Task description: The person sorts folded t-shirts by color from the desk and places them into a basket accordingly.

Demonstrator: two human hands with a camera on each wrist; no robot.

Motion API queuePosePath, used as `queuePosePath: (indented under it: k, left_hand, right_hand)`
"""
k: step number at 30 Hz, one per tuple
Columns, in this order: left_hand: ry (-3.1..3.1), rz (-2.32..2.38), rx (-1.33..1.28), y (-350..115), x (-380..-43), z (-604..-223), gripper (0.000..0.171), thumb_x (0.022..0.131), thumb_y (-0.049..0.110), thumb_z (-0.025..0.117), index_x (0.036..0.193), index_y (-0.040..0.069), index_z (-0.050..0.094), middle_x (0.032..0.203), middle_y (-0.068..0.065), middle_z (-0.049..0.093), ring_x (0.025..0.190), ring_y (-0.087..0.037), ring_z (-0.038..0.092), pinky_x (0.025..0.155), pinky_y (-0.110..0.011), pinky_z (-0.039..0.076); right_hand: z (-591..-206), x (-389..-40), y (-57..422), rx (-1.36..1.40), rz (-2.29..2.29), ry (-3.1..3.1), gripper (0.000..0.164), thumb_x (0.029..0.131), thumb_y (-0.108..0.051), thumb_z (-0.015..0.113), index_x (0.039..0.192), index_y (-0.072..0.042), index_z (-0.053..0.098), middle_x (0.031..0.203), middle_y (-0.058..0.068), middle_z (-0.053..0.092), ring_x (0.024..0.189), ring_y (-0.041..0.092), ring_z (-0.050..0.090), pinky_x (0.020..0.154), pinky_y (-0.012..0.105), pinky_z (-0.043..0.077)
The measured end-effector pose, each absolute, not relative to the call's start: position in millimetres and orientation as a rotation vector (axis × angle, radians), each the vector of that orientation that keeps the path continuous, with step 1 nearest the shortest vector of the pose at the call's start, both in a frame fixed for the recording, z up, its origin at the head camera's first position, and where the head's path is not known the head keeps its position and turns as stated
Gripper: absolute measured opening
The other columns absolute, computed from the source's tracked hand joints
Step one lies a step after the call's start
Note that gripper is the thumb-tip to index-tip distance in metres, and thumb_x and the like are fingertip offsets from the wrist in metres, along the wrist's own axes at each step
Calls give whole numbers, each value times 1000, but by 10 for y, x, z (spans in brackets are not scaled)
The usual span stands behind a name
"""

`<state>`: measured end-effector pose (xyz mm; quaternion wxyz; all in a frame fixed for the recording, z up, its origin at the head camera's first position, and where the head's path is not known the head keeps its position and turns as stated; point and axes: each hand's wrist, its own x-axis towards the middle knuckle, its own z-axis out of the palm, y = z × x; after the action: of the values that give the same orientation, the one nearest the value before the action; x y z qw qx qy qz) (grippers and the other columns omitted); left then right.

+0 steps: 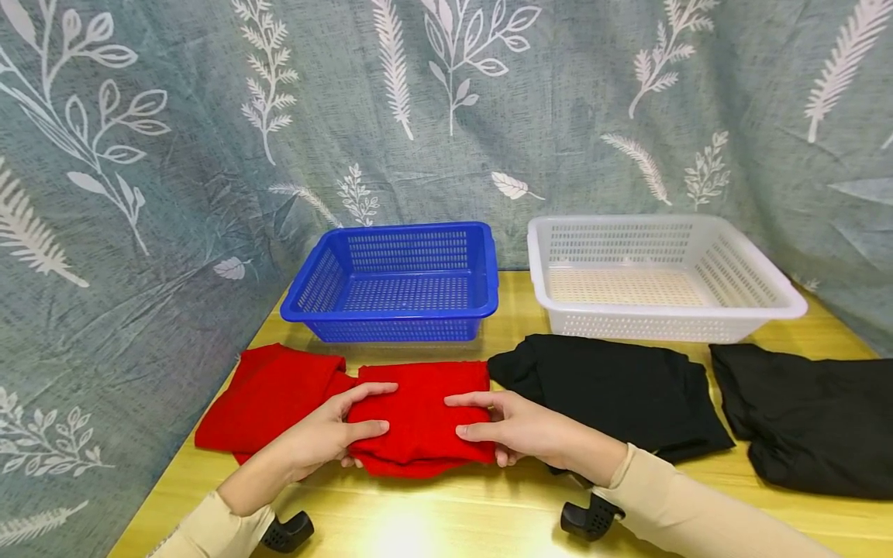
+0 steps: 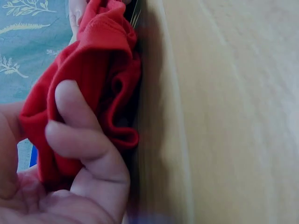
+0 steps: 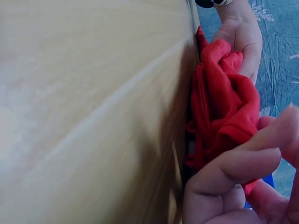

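A folded red garment (image 1: 422,415) lies at the front middle of the table, its near edge bunched into loose layers. My left hand (image 1: 324,434) grips its left side, thumb on top and other fingers curled at the lower edge. On the opposite side my right hand (image 1: 523,426) holds it in the same way. The left wrist view shows fingertips (image 2: 70,100) pressed against the open folds of the red cloth (image 2: 93,70). Curled fingers (image 3: 233,170) sit beside the gathered cloth (image 3: 224,107) in the right wrist view.
Another red garment (image 1: 279,399) lies on the left, beside the held one. To the right are two black garments, one nearer (image 1: 614,391) and one farther (image 1: 823,422). Behind them stand a blue basket (image 1: 391,315) and a white basket (image 1: 670,311), before a patterned curtain (image 1: 446,178).
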<state>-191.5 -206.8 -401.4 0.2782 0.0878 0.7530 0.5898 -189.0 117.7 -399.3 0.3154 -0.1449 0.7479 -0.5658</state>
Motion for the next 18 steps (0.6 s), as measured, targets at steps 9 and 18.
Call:
queuePosePath:
  k: [9, 18]
  left_hand:
    - [2056, 1593, 237, -2074, -1880, -3965, 67, 102, 18, 75, 162, 21, 47, 107, -7, 74, 85, -17, 72, 59, -26, 52]
    - [2099, 1595, 257, -2079, -1838, -3892, 68, 100, 17, 77, 162, 20, 49, 112, -9, 75, 88, -20, 76, 64, -27, 59]
  right_hand:
    - [-3985, -1864, 1182, -414, -1539, 1975, 63, 101, -26, 76, 159, -14, 54, 92, 8, 60, 51, 12, 49, 55, 22, 41]
    - [-3948, -1844, 1196, -443, -1527, 2014, 63, 101, -27, 77, 159, -15, 55, 107, 11, 66, 52, 13, 49, 56, 23, 43]
